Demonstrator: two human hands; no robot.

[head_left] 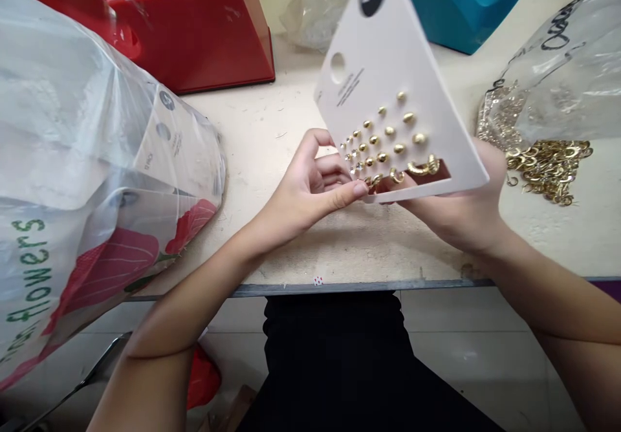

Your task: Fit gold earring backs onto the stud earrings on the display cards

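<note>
Apparently the work on the earring card [388, 63] is well advanced. It is held up, tilted, between the two hands above the table [272, 112]. The left hand [303, 193] is closed narrowly on the card's lower corner, thumb in front beside the hoops and fingers curled behind; whether it also pinches a hoop, I cannot tell. The right hand [468, 215] is mostly behind the card, supporting its other side, with part of it showing through the cut-out window [440, 172].

Above the left thumb, rows of gold studs [381, 157] sit on the card and look complete. Along the window between the hands, gold hoops [424, 167] are already in place, the largest nearest the right hand. What seems left is finishing or checking the hoops by the left thumb, where they crowd together too closely to count. The fastenings at the back are hidden.

Just beyond the right hand, a pile of loose hoops [553, 167] lies by a clear bag [565, 96], so more cards probably remain. Well to the left of the left hand, a large plastic bag [63, 115] holds a similar card [158, 151].
</note>
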